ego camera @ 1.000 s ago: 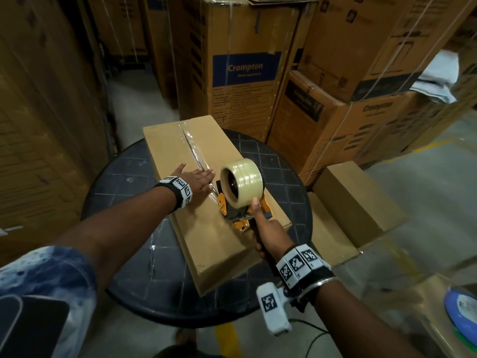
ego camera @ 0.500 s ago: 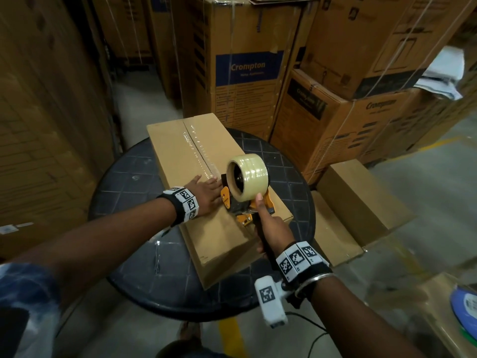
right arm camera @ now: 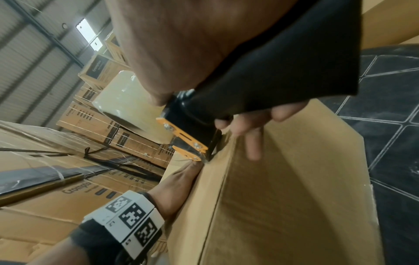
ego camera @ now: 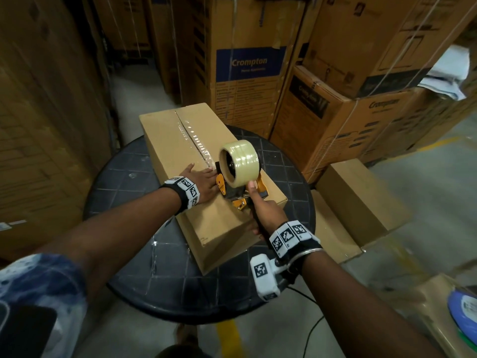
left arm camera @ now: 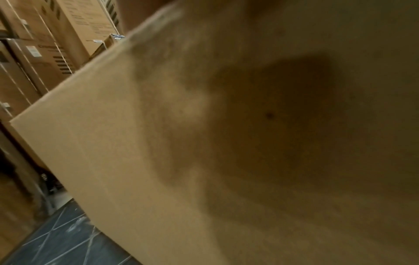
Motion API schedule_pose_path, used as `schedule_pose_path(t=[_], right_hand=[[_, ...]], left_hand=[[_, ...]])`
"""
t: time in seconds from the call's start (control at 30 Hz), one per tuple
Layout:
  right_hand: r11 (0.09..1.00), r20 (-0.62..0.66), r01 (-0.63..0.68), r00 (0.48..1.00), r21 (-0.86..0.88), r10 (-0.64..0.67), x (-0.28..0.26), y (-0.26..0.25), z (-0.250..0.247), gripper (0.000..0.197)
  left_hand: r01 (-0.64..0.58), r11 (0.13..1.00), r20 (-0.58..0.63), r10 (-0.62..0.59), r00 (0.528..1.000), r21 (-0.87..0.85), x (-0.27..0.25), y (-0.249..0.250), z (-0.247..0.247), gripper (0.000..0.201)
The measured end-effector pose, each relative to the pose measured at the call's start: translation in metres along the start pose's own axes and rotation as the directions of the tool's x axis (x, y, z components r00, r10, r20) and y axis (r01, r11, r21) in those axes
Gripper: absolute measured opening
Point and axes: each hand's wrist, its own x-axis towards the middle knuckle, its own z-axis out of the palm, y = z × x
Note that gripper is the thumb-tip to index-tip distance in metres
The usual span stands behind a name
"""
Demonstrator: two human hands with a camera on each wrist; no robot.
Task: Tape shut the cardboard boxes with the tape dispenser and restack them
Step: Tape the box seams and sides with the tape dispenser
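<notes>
Stacked Crompton cartons (ego camera: 247, 68) rise at the far side. Nearer, a round black table (ego camera: 134, 182) carries a plain cardboard box (ego camera: 170, 140), glossy tape along its top seam. The tape dispenser (ego camera: 238, 177) sits on the box's near right part, its handle gripped by the right hand (ego camera: 265, 210). Just left, the left hand (ego camera: 204, 182) lies flat on the lid, fingers spread.

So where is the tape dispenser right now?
In the head view, the tape dispenser sits centre frame on the cardboard box, gripped by the right hand, beside the flat left hand.
</notes>
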Motion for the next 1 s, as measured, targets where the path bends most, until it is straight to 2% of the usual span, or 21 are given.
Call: schedule_pose_path(t=[0.07, 0.17, 0.23, 0.3, 0.4, 0.57, 0.73, 0.83, 1.0], right_hand=[[1.0, 0.012, 0.005, 1.0, 0.014, -0.005, 0.001, 0.001, 0.001, 0.089], [0.999, 0.032, 0.013, 0.999, 0.033, -0.014, -0.001, 0.003, -0.004, 0.099], [1.0, 0.047, 0.005, 0.999, 0.03, -0.007, -0.006, 0.012, -0.011, 0.104], [1.0, 0.055, 0.005, 0.998, 0.028, -0.007, -0.015, 0.026, -0.021, 0.099], [0.999, 0.055, 0.018, 0.998, 0.041, -0.02, -0.025, 0.042, -0.029, 0.094], [0.998, 0.022, 0.048, 0.999, 0.028, -0.048, -0.03, 0.045, -0.027, 0.102], [0.998, 0.0, 0.052, 0.999, 0.036, -0.053, -0.031, 0.045, -0.025, 0.107], [0.998, -0.001, 0.052, 0.999, 0.037, -0.052, -0.031, 0.043, -0.024, 0.111], [0.998, 0.032, 0.036, 0.999, 0.046, -0.038, -0.034, 0.041, -0.025, 0.102]], left_hand=[[0.017, 1.0, 0.029, -0.018, 0.999, 0.026, 0.001, -0.001, -0.002, 0.058], [0.025, 0.999, 0.056, -0.027, 0.998, 0.041, 0.002, -0.002, -0.004, 0.058], [0.018, 1.0, 0.029, -0.018, 0.999, 0.007, 0.002, -0.002, -0.002, 0.06], [0.023, 0.999, -0.008, -0.023, 1.0, -0.027, 0.002, -0.002, 0.0, 0.061], [0.029, 0.999, -0.001, -0.029, 1.0, -0.044, 0.002, 0.0, 0.0, 0.062], [0.038, 0.995, -0.018, -0.04, 0.999, -0.088, -0.005, 0.006, -0.006, 0.062], [-0.059, 0.998, -0.004, 0.059, 0.998, 0.009, -0.019, 0.034, -0.002, 0.062], [-0.047, 0.998, 0.004, 0.047, 0.999, 0.03, -0.023, 0.046, -0.004, 0.061], [0.004, 0.999, 0.013, -0.004, 1.0, 0.032, -0.02, 0.042, 0.003, 0.066]])
